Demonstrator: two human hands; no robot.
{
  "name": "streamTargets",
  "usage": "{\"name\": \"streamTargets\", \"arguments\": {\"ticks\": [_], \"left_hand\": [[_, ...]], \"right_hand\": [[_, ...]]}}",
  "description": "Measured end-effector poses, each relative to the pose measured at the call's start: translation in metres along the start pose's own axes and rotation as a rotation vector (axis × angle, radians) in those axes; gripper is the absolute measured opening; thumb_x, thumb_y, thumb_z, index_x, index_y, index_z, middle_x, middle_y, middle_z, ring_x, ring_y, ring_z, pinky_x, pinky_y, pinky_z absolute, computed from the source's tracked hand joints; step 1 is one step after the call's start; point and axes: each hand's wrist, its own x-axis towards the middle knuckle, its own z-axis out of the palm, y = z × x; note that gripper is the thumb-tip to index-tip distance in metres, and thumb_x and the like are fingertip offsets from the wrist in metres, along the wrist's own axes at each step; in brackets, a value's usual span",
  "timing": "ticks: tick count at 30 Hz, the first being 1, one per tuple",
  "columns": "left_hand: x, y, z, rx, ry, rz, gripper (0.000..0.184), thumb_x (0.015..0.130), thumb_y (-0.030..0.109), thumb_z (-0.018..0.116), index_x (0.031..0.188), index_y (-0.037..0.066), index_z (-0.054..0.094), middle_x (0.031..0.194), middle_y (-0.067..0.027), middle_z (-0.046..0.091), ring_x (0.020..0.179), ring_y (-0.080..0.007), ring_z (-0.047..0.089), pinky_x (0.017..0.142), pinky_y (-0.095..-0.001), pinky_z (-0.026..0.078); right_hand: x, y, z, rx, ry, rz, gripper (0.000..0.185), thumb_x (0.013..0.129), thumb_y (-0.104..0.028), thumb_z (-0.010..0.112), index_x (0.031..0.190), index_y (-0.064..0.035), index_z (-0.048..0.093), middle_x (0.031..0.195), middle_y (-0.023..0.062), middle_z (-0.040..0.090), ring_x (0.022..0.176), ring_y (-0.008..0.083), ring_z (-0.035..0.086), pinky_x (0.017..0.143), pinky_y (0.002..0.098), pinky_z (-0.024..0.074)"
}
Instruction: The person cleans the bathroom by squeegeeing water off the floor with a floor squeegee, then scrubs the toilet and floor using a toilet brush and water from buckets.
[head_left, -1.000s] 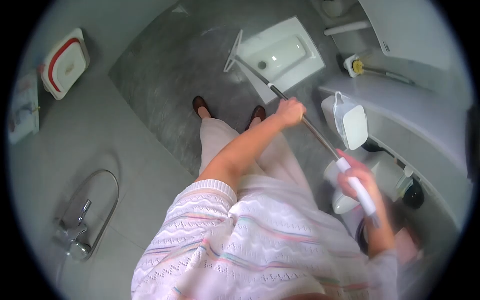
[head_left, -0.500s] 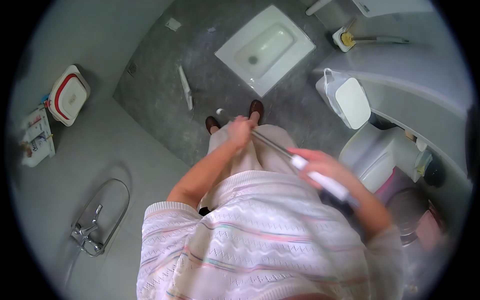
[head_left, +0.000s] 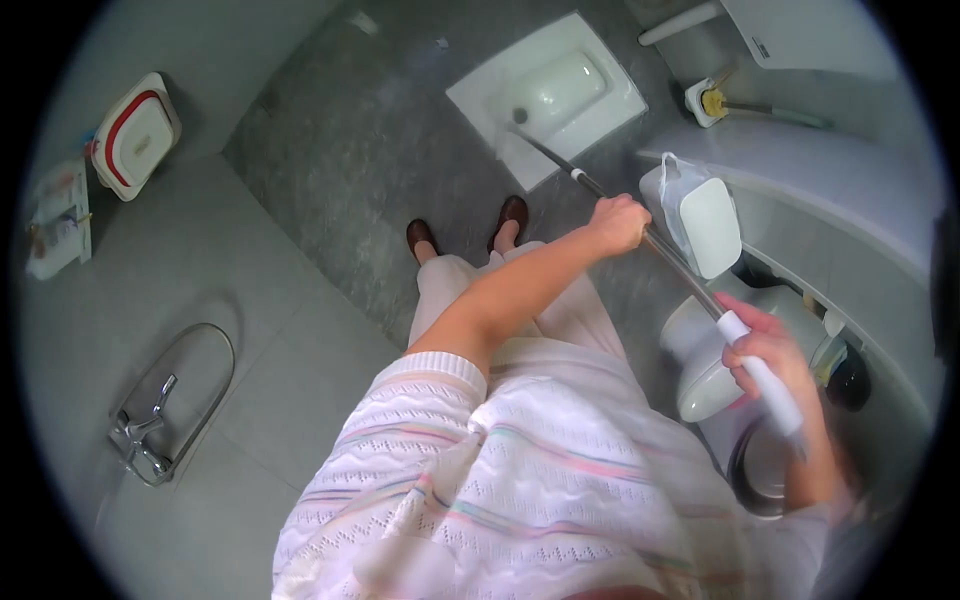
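My left hand (head_left: 620, 224) is closed round the middle of the metal pole of a floor squeegee (head_left: 678, 268). My right hand (head_left: 765, 350) grips the white handle at the pole's upper end, on the right. From my hands the pole slants forward and left to the squat toilet (head_left: 538, 172), a white pan set in the floor. The squeegee's head, by the pan's near-left rim, is smeared by motion and hard to make out.
A white lidded bin (head_left: 710, 228) with a bag stands at the right, beside a white toilet (head_left: 715, 385). A toilet brush (head_left: 712, 103) is farther back. On the left wall are a folded basin (head_left: 140, 140) and a shower tap (head_left: 145, 430).
Both hands have moved right, my left hand also a little forward. The squeegee's head has swung from the floor at the left over to the squat toilet.
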Motion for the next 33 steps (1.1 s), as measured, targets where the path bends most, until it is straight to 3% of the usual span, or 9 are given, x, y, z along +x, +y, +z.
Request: {"name": "streamTargets", "arguments": {"ticks": [6, 10, 12, 16, 19, 23, 27, 30, 33], "left_hand": [[-0.033, -0.039, -0.055, 0.089, 0.124, -0.064, 0.011, 0.064, 0.011, 0.06, 0.074, 0.012, 0.062, 0.081, -0.0031, 0.06, 0.091, -0.0227, 0.054, 0.071, -0.0368, 0.047], [-0.092, -0.135, -0.113, 0.129, 0.238, -0.448, 0.014, 0.062, 0.008, 0.062, 0.076, 0.012, 0.06, 0.084, -0.0043, 0.058, 0.092, -0.0252, 0.054, 0.073, -0.0364, 0.047], [-0.132, -0.183, -0.155, 0.211, 0.291, -0.504, 0.019, 0.063, 0.008, 0.063, 0.081, 0.012, 0.061, 0.094, -0.0052, 0.058, 0.095, -0.0257, 0.053, 0.077, -0.0363, 0.046], [-0.177, -0.279, -0.214, 0.438, 0.721, -0.562, 0.028, 0.061, 0.005, 0.063, 0.087, 0.013, 0.063, 0.099, -0.0076, 0.057, 0.095, -0.0296, 0.051, 0.082, -0.0376, 0.043], [-0.181, -0.334, -0.26, 0.357, 0.857, -0.618, 0.024, 0.06, 0.005, 0.063, 0.084, 0.011, 0.064, 0.096, -0.0077, 0.058, 0.095, -0.0305, 0.05, 0.082, -0.038, 0.043], [-0.136, -0.368, -0.31, 0.293, 0.605, -0.607, 0.024, 0.06, 0.005, 0.064, 0.083, 0.012, 0.065, 0.089, -0.0096, 0.06, 0.094, -0.0299, 0.051, 0.081, -0.0388, 0.043], [-0.039, -0.319, -0.328, 0.159, 0.496, -0.455, 0.022, 0.06, 0.004, 0.061, 0.08, 0.014, 0.064, 0.087, -0.0096, 0.058, 0.092, -0.0278, 0.052, 0.076, -0.037, 0.044], [-0.011, -0.298, -0.315, 0.224, 0.301, -0.413, 0.013, 0.063, 0.016, 0.064, 0.076, 0.015, 0.065, 0.085, -0.0074, 0.058, 0.094, -0.0262, 0.05, 0.075, -0.0404, 0.043], [-0.017, -0.274, -0.317, 0.246, 0.215, -0.291, 0.013, 0.061, 0.017, 0.065, 0.074, 0.015, 0.064, 0.084, -0.0066, 0.058, 0.093, -0.0253, 0.051, 0.076, -0.0406, 0.041]], "right_hand": [[0.02, -0.024, 0.043, -0.165, -0.13, 0.004, 0.073, 0.067, 0.001, 0.053, 0.135, -0.0093, 0.029, 0.066, 0.0116, 0.054, 0.036, 0.0167, 0.048, 0.033, 0.0266, 0.0379], [0.09, -0.048, 0.109, -0.072, -0.354, 0.085, 0.077, 0.069, 0.0, 0.054, 0.138, -0.0123, 0.023, 0.078, 0.0095, 0.054, 0.049, 0.014, 0.053, 0.037, 0.0265, 0.04], [0.125, -0.071, 0.16, -0.253, -0.453, 0.082, 0.074, 0.072, -0.001, 0.052, 0.138, -0.0131, 0.02, 0.081, 0.0087, 0.053, 0.05, 0.0119, 0.05, 0.038, 0.0264, 0.0401], [0.22, -0.123, 0.27, -0.45, -0.649, 0.058, 0.066, 0.073, 0.0, 0.05, 0.134, -0.0081, 0.026, 0.075, 0.0067, 0.051, 0.047, 0.0088, 0.046, 0.037, 0.0252, 0.0392], [0.267, -0.166, 0.333, -0.295, -0.677, 0.084, 0.058, 0.074, 0.001, 0.049, 0.128, -0.0067, 0.032, 0.073, 0.0071, 0.051, 0.047, 0.0076, 0.045, 0.037, 0.0225, 0.0372], [0.279, -0.221, 0.346, -0.089, -0.658, 0.132, 0.054, 0.074, 0.0, 0.049, 0.125, -0.0073, 0.035, 0.074, 0.0078, 0.051, 0.046, 0.0065, 0.043, 0.036, 0.019, 0.0338], [0.232, -0.247, 0.288, 0.123, -0.409, 0.045, 0.06, 0.077, -0.002, 0.048, 0.133, -0.0083, 0.029, 0.081, 0.011, 0.05, 0.046, 0.0069, 0.039, 0.035, 0.0192, 0.0305], [0.219, -0.226, 0.256, 0.27, -0.426, 0.07, 0.06, 0.078, -0.001, 0.047, 0.134, -0.0105, 0.027, 0.08, 0.0119, 0.049, 0.045, 0.0078, 0.039, 0.034, 0.0213, 0.0309], [0.196, -0.204, 0.254, 0.361, -0.402, 0.078, 0.062, 0.077, 0.001, 0.047, 0.134, -0.0163, 0.027, 0.08, 0.0122, 0.049, 0.043, 0.0091, 0.038, 0.034, 0.0223, 0.0317]]}}
